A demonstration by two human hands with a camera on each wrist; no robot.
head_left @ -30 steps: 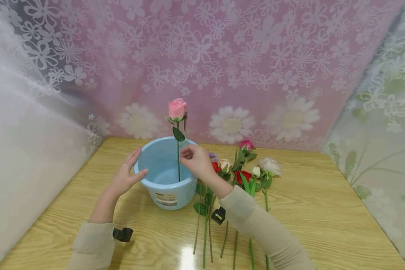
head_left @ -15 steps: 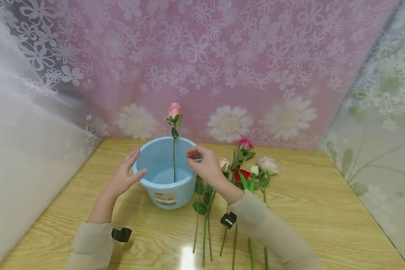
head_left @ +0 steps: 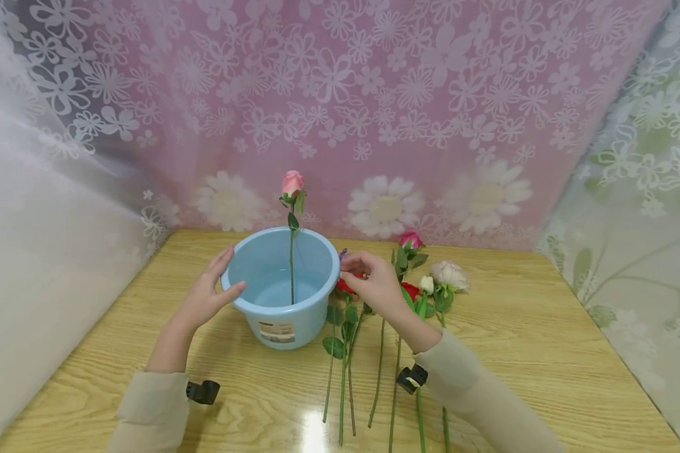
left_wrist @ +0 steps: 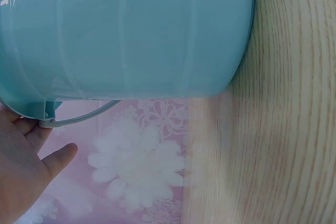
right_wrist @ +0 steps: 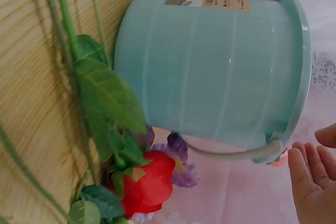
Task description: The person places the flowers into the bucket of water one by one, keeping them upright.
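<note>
A light blue bucket [head_left: 311, 324] stands on the table with one pink rose [head_left: 293, 184] upright inside it. My left hand [head_left: 206, 292] rests on the bucket's left rim, fingers fairly straight, the thumb spread over the front edge. In the left wrist view its fingers touch the rim by the handle [left_wrist: 86, 116]. My right hand [head_left: 374, 286] is just right of the bucket, above the lying flowers, with loosely bent fingers and nothing in them. The right wrist view shows a red rose [right_wrist: 149, 182] and a purple flower [right_wrist: 184, 163] below it, beside the bucket.
Several more flowers lie right of the bucket, among them a magenta rose [head_left: 410, 240], a pale rose [head_left: 450, 275] and a white bud [head_left: 427, 284]. Their stems point toward the front of the wooden table [head_left: 544, 352]. A pink floral curtain [head_left: 340, 126] hangs behind.
My right hand has let go of the pink rose and moved right, out of the bucket, over the lying flowers. The rose leans slightly left of before. The left hand stays on the rim.
</note>
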